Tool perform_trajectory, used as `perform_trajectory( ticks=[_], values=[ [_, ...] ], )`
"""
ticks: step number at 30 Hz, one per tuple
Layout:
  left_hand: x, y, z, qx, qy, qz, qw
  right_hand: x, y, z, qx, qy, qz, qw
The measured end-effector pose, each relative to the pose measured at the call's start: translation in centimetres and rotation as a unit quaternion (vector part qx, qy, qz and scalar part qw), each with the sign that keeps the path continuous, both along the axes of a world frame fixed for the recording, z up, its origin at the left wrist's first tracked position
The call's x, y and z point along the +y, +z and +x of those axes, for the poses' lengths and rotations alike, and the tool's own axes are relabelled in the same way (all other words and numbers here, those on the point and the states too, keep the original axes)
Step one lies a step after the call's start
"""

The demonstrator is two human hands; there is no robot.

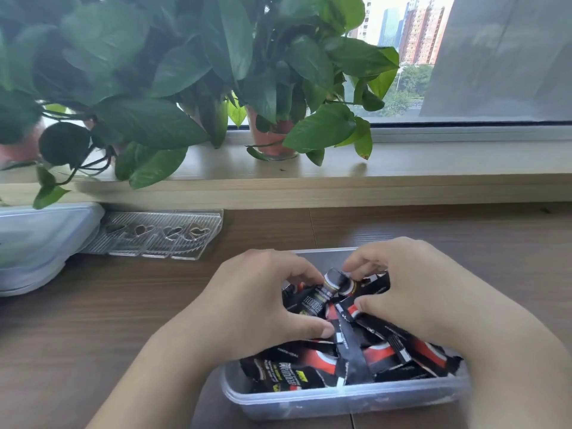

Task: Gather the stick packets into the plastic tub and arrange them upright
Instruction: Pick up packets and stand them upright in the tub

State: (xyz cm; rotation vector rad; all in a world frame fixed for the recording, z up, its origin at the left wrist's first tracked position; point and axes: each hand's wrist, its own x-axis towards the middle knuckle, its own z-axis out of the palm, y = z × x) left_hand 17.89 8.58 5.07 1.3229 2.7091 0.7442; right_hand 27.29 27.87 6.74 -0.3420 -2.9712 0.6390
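Your left hand (257, 301) and right hand (411, 292) both curl around a bundle of black-and-red stick packets (371, 351) inside the clear plastic tub (340, 397) on the wooden table (123, 305). The packets lie jumbled and crossed, mostly flat. Which ones each thumb pinches is hard to tell. A clear tray (161, 233) sits well apart, far left.

Free: wooden table (464, 233) right and near left of plastic tub (340, 397). Obstacles: clear heart-cut tray (161, 239), stacked lidded containers (37, 246) far left; raised sill (418, 181) with potted plants (185, 72) along far edge.
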Motion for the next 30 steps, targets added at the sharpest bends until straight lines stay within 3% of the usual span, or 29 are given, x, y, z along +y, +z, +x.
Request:
perform_trajectory(
  ticks=[10,15,22,27,30],
  values=[
    [0.1,0.3,0.9,-0.060,0.061,0.144,0.986,-0.9,0.5,2.0,0.058,-0.054,-0.064,0.995],
    [-0.6,1.3,1.0,-0.032,0.125,0.195,0.972,-0.9,1.0,3.2,0.076,-0.060,-0.048,0.994],
    [-1.9,2.4,1.4,-0.081,0.217,0.277,0.933,-2.0,2.0,3.4,0.200,-0.109,-0.067,0.971],
    [-2.1,2.3,1.6,-0.133,0.215,0.297,0.921,-2.9,2.0,3.0,0.192,-0.115,-0.101,0.969],
    [-2.1,2.3,1.4,-0.144,0.192,0.287,0.927,-2.8,1.9,2.5,0.248,-0.148,-0.102,0.952]
  ],
)
